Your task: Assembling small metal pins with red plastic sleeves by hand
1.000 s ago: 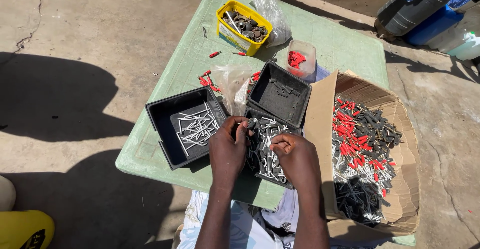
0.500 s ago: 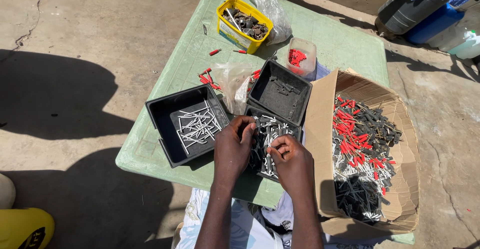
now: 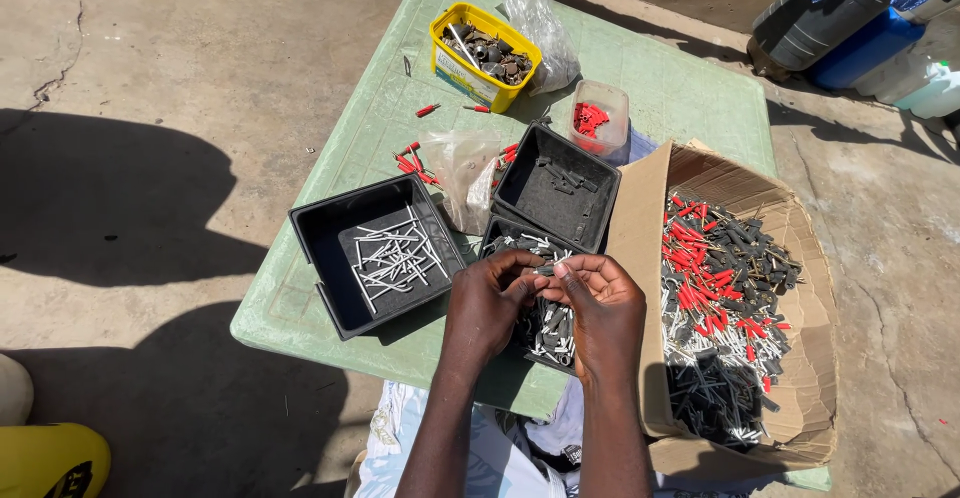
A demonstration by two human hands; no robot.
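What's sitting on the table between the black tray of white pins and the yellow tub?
In the head view, between the black tray and the yellow tub lie a few loose red plugs on bare green table, beside a crumpled clear bag.
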